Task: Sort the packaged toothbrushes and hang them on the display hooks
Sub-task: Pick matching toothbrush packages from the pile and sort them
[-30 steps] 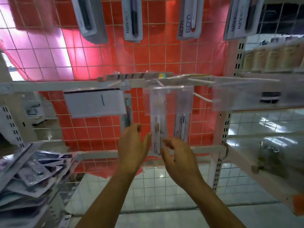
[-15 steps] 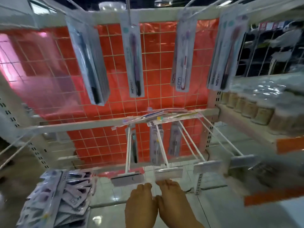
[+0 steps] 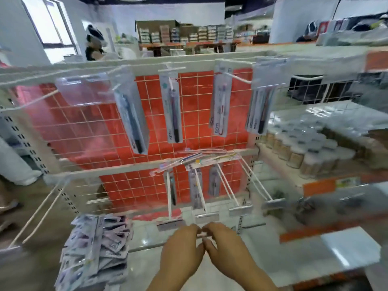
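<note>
My left hand [image 3: 182,246] and my right hand [image 3: 226,246] meet low in the middle, just below the price-tag end [image 3: 206,217] of a lower display hook. Their curled fingertips pinch a small white piece [image 3: 202,234]; what it is stays unclear. Packaged toothbrushes hang at the back of three lower hooks [image 3: 196,185]. Several more packs hang on the upper hooks [image 3: 173,108]. A few loose packs lie across the middle rail [image 3: 199,158]. A pile of packaged toothbrushes [image 3: 94,248] lies at the lower left.
Behind the hooks is a red panel with a white wire grid [image 3: 84,127]. Bare hooks [image 3: 228,185] stick out to the right of the loaded ones, and long ones [image 3: 37,211] at the left. Jars [image 3: 304,148] fill the right shelf, above orange-edged shelves [image 3: 315,185].
My hands have left the pack hanging at the back of the lower hook and drawn back to its front end. My view has pulled back and risen, showing the whole rack.
</note>
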`<act>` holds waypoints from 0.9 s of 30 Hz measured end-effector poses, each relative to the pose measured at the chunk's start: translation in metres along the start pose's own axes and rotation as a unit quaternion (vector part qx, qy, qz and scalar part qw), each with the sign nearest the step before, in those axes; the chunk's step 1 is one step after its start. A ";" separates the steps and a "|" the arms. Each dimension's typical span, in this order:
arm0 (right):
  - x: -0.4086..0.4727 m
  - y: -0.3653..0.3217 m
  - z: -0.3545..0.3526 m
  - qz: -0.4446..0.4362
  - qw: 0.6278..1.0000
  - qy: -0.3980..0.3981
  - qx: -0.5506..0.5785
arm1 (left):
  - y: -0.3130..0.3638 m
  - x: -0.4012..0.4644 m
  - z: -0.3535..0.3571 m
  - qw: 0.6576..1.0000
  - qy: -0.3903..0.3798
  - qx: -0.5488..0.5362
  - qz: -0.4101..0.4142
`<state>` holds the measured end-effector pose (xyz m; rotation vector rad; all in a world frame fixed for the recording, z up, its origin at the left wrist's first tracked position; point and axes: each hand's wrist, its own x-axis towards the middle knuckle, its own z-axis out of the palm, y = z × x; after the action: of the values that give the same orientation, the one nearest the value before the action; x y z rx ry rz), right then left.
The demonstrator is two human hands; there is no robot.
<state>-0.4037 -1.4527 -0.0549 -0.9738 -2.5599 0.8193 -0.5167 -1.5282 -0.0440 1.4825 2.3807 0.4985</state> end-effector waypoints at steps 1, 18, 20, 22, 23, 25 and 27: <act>0.003 -0.002 -0.008 -0.003 1.000 0.013 0.001 | 0.003 0.005 -0.007 1.000 0.011 0.001 0.003; 0.210 0.086 -0.070 -0.007 0.988 0.115 -0.100 | -0.003 0.197 -0.044 0.983 0.148 0.107 0.003; 0.237 0.089 -0.075 -0.006 0.988 0.112 -0.107 | -0.008 0.215 -0.042 0.979 0.158 0.125 -0.006; 0.261 0.090 -0.077 -0.014 0.988 0.101 -0.120 | -0.011 0.230 -0.041 0.980 0.150 0.129 -0.018; 0.272 0.091 -0.077 -0.017 0.987 0.094 -0.128 | -0.013 0.238 -0.041 0.982 0.142 0.126 -0.025; 0.292 0.097 -0.073 -0.017 0.986 0.073 -0.150 | -0.016 0.251 -0.038 0.984 0.124 0.121 -0.040; 0.303 0.100 -0.070 -0.006 0.988 0.038 -0.151 | -0.021 0.260 -0.034 0.985 0.112 0.118 -0.053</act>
<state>-0.5431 -1.1575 -0.0411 -1.0493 -2.6690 0.3877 -0.6587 -1.3065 -0.0390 1.4505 2.7605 0.3874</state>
